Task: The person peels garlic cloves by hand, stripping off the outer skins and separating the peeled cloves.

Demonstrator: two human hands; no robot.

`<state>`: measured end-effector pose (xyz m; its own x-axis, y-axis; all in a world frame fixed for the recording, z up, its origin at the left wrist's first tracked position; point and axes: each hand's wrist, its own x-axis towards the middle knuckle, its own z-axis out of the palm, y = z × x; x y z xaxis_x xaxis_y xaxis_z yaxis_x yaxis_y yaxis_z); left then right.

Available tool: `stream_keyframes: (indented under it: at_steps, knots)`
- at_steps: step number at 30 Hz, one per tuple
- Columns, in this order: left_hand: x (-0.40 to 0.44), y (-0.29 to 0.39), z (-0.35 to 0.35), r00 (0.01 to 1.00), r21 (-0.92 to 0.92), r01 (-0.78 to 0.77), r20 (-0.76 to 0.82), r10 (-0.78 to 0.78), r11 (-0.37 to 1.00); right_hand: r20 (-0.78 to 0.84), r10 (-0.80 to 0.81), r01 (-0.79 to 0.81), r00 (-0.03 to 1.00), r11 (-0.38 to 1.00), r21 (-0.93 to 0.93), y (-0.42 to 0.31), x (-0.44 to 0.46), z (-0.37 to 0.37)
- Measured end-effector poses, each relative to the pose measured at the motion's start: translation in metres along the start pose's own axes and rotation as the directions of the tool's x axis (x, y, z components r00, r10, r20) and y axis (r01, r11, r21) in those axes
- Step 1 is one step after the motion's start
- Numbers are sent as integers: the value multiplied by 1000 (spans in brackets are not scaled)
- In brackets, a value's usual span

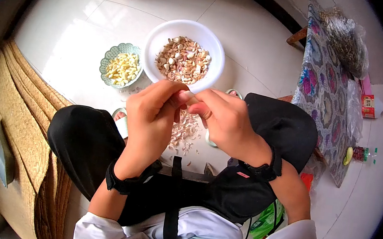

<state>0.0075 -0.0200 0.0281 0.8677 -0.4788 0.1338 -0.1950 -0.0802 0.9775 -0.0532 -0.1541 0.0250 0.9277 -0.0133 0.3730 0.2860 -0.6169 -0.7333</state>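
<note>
My left hand and my right hand meet at the fingertips above the floor, both closed in a pinch. Between them shows a small pale garlic clove, partly hidden by the fingers. Just beyond the hands stands a white basin holding many unpeeled cloves. To its left, a scalloped pale green bowl contains peeled cloves. Loose garlic skins lie scattered on the floor below my hands, between my feet.
A folded woven mat lies along the left. At right stands a low table with a patterned cloth, a plastic bag of dried plants beside it. A red-labelled bottle and a jar are farther right. My knees flank the work area.
</note>
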Motion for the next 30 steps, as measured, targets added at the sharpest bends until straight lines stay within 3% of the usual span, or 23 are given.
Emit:
stream_keyframes:
  at_steps: [6,9,12,16,22,25,28,30]
  knots:
    - [3,-5,-4,994,-146,97,54,-90,984,58,-7,9,998,999,-45,-4,4,-7]
    - [1,-5,-3,989,-169,150,39,-145,974,110,138,-149,984,985,92,-6,5,-7]
    - [-1,-6,-4,1000,-95,29,3,-29,995,210,295,-337,932,920,202,-10,7,-10]
    - [-2,0,-7,998,14,-58,2,58,998,267,283,-359,921,883,302,-9,7,-13]
    - [-6,4,-10,995,79,-92,-30,95,993,359,389,-523,848,727,446,-13,9,-8]
    - [-5,8,-10,986,152,-114,-106,131,982,182,206,-251,961,929,271,-11,10,-4]
    - [-3,6,-10,992,90,-82,-86,90,993,98,-6,-3,995,996,92,-11,11,-2]
    - [-4,6,-9,989,178,-139,-24,145,974,77,-61,57,995,996,62,-7,10,-2]
